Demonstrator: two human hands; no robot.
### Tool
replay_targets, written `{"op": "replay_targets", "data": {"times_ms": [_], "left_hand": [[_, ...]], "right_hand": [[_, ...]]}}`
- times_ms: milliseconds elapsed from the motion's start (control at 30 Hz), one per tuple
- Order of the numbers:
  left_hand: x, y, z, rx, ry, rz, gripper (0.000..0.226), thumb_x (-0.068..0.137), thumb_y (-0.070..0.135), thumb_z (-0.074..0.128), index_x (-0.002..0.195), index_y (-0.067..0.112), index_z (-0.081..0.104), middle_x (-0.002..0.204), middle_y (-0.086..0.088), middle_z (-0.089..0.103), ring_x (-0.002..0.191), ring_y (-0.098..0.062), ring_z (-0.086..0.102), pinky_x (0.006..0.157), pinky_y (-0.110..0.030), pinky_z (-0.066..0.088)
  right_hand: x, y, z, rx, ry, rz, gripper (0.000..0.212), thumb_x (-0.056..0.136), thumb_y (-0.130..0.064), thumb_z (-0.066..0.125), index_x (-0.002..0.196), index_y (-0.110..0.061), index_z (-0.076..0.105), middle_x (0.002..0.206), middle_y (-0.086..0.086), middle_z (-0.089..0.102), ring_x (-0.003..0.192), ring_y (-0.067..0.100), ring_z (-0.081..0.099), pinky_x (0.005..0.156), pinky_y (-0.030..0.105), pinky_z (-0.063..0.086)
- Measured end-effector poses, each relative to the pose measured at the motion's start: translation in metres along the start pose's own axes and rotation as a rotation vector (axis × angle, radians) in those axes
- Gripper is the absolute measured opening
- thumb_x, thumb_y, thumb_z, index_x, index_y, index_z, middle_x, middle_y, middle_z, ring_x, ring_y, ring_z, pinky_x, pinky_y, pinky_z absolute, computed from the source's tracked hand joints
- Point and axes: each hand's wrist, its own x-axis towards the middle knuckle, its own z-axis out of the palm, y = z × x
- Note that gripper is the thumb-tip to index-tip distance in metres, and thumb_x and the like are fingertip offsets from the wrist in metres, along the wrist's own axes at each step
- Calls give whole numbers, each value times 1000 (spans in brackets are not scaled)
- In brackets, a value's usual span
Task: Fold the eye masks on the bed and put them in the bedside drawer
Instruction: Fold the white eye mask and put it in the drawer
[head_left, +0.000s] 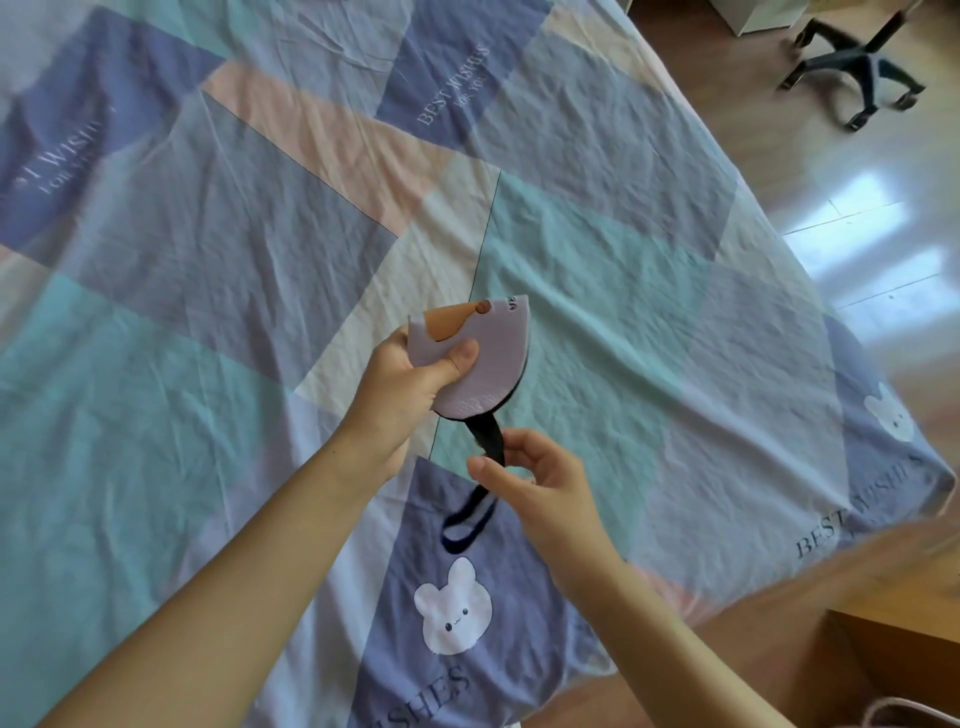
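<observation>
A: Masks counted?
B: One eye mask (478, 358), folded, held above the bed (597, 234) in the left hand (410, 384), thumb pressed on it.
A: Right hand (535, 483)?
B: One black strap (488, 439) is pinched.

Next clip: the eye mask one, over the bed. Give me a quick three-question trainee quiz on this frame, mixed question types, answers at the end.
1. True or false: the eye mask is lying flat on the bedsheet.
2. Which hand pinches the black elastic strap? A) left hand B) right hand C) neither
3. Fill in: the animal printed on the sheet below the hands is a ____.

Key
1. False: it is folded in half and held above the sheet by the left hand, thumb on its lilac face.
2. B: the right hand pinches the strap just under the mask; the strap's loop hangs below.
3. Rabbit: the white rabbit face.
</observation>
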Motion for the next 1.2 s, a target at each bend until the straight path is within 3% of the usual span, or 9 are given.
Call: {"op": "replay_targets", "data": {"times_ms": [167, 333, 433, 533, 667, 867, 1000, 1100, 1200], "left_hand": [[3, -2, -8, -52, 99, -28, 30, 87, 14, 64, 118, 17, 64, 111, -1, 71, 99, -9, 67, 80, -24, 52], [4, -3, -12, -129, 161, -25, 28, 88, 16, 64, 114, 26, 65, 104, 9, 72, 95, -3, 67, 69, -18, 52], [5, -3, -15, -194, 230, -48, 24, 88, 16, 64, 109, 27, 65, 99, 11, 72, 89, -1, 68, 67, -19, 52], [4, -2, -16, -172, 253, -22, 26, 87, 16, 65, 110, 27, 65, 103, 10, 71, 93, -3, 67, 69, -19, 53], [7, 0, -23, -187, 355, 41, 22, 87, 11, 64, 101, 27, 67, 96, 13, 72, 93, -3, 67, 78, -22, 53], [9, -13, -32, -227, 431, 11, 22, 87, 12, 65, 107, 21, 64, 101, 8, 70, 94, -5, 67, 91, -32, 51], [9, -27, -41, -172, 447, 8, 31, 85, 17, 68, 116, 16, 63, 112, 0, 70, 104, -12, 66, 99, -40, 48], [5, -41, -45, -101, 412, -8, 34, 84, 22, 69, 117, 18, 64, 115, 0, 69, 109, -14, 64, 100, -41, 47], [-3, -56, -46, -31, 373, -49, 34, 83, 24, 69, 116, 20, 64, 113, 2, 70, 108, -13, 64, 97, -35, 48]], "right_hand": [[-2, 0, -6, 29, 82, -9, 15, 79, -6, 75, 90, -15, 72, 60, -9, 63, 54, 6, 56, 54, 17, 44], [-9, 0, -9, -145, 72, -20, 31, 75, -2, 77, 99, -20, 68, 94, -4, 63, 64, 13, 65, 60, 35, 58], [-14, 0, -7, 13, -10, 110, 39, 75, 4, 74, 105, -18, 65, 98, -1, 64, 59, 10, 63, 53, 24, 54], [-15, 2, -4, 9, 56, 108, 34, 80, 6, 69, 105, -17, 66, 104, 15, 66, 61, 8, 67, 53, 19, 52], [-15, 2, -5, -111, 148, -19, 30, 81, 6, 68, 100, -18, 70, 118, -3, 55, 81, 8, 69, 53, 24, 57], [-11, -3, -9, -324, 220, -146, 12, 78, -8, 77, 74, -16, 68, 99, -5, 55, 74, 15, 63, 48, 29, 55], [-10, -12, -12, -440, -1, -100, 36, 85, -32, 67, 56, -12, 58, 82, -6, 57, 65, 7, 55, 59, 21, 46], [-15, -19, -14, -223, -197, -82, 51, 93, -41, 49, 52, -12, 54, 82, -7, 55, 72, 4, 49, 71, 15, 37], [-18, -28, -12, 312, -254, -8, 51, 96, -38, 39, 58, -18, 66, 71, -4, 65, 73, 9, 60, 76, 16, 45]]}}
